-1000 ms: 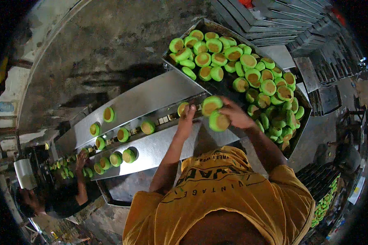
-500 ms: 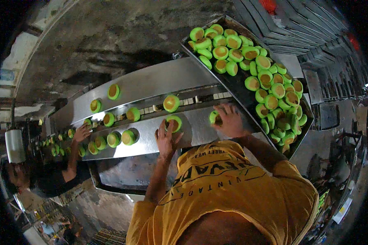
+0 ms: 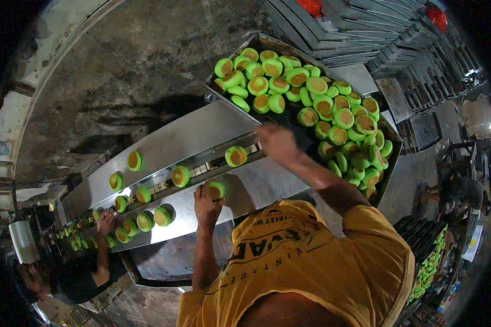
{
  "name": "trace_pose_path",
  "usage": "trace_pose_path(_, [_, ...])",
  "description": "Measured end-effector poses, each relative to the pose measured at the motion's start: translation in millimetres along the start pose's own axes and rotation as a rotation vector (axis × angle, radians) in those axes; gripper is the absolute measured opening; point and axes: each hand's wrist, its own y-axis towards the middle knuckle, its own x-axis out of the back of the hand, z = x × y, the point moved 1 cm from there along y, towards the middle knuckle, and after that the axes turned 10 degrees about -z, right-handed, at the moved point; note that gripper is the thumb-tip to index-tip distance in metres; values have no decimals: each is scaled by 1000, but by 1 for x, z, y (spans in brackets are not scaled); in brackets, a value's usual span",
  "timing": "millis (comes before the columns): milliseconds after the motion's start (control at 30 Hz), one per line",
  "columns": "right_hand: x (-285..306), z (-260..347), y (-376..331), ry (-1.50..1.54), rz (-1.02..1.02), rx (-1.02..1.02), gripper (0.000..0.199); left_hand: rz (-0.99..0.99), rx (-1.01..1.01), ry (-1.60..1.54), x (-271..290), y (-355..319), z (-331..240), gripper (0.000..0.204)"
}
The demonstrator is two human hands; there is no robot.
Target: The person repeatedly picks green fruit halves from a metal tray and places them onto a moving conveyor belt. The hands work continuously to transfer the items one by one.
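My left hand (image 3: 206, 200) grips a green half-shell with a tan inside (image 3: 216, 190) and holds it on the near steel ledge (image 3: 256, 185) of the conveyor. My right hand (image 3: 277, 143) is blurred and empty, fingers apart, at the conveyor's end close to the dark tray (image 3: 240, 52) piled with several green halves (image 3: 305, 95). One green half (image 3: 236, 156) rides the belt just left of my right hand, another (image 3: 180, 176) lies further along.
More green halves (image 3: 146, 220) lie along the steel ledges downstream. A co-worker's hand (image 3: 105, 223) reaches onto the line at the lower left. Stacked metal trays (image 3: 333, 27) stand at the back right. A crate of green halves (image 3: 428, 264) sits at the lower right.
My right hand let go of its half and swung up toward the tray. My left hand stays on a half at the near ledge. Halves on the belt have moved left.
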Motion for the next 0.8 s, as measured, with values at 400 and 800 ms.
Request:
trace_pose_path(400, [73,-109,17,-337,10,-47,71,21,-146,154,-101,123,-122,70])
trace_pose_path(800, [11,-59,58,701,-296,-412,63,-327,-78,-384,-15,95,-112,60])
